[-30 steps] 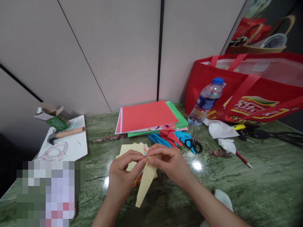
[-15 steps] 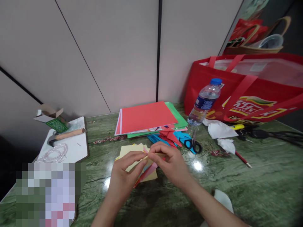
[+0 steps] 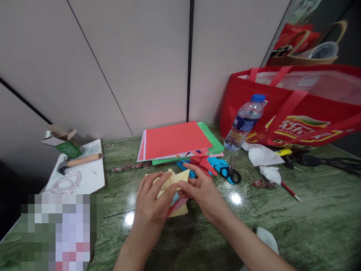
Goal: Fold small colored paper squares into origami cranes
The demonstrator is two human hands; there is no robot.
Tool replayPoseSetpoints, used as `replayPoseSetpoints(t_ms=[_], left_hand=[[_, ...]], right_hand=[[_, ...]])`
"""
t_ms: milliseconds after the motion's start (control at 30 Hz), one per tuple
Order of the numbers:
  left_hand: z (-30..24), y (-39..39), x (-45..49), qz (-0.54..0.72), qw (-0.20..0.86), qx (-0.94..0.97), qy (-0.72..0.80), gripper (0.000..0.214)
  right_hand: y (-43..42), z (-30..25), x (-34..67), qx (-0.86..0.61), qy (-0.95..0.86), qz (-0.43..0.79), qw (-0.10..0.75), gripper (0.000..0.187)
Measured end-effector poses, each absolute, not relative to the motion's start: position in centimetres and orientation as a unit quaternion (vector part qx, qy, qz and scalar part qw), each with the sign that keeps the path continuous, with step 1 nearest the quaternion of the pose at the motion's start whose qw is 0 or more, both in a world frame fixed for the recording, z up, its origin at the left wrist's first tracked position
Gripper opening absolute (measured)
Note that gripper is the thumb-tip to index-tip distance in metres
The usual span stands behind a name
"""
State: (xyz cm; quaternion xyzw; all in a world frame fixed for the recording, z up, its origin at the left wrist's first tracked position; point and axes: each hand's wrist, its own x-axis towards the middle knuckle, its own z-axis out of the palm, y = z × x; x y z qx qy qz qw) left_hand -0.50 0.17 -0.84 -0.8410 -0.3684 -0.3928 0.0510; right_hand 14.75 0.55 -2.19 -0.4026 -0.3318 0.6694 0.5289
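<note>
Your left grip (image 3: 152, 203) and right grip (image 3: 201, 189) pinch the folded yellow paper (image 3: 182, 176) (light, probably easily creased); best held at folded edges, paper stack (image 3: 180, 211) below both.

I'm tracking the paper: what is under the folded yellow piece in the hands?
Below the folded yellow piece, a paper pile shows yellow, pink and light blue. The piece and the left hand hide much of the rest.
</note>
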Motion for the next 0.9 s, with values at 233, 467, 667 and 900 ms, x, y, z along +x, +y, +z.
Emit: replayPoseSetpoints(t_ms=[233, 467, 667, 900], left_hand=[[-1.0, 0.3, 0.1, -0.506, -0.374, -0.533, -0.565, 0.068], [-0.1, -0.2, 1.0, -0.514, -0.558, -0.370, -0.536, 0.023], [0.0, -0.2, 0.9, -0.517, -0.573, -0.355, -0.528, 0.018], [0.9, -0.3, 1.0, -0.488, -0.600, -0.381, -0.507, 0.016]], right_hand=[[0.9, -2.4, 14.9, -0.389, -0.339, 0.640, 0.569, 0.046], [0.6, -2.1, 14.9, -0.394, -0.424, 0.606, 0.546, 0.027], [0.6, -2.2, 14.9, -0.392, -0.423, 0.618, 0.534, 0.029], [0.6, -2.0, 15.0, -0.397, -0.412, 0.614, 0.543, 0.025]])
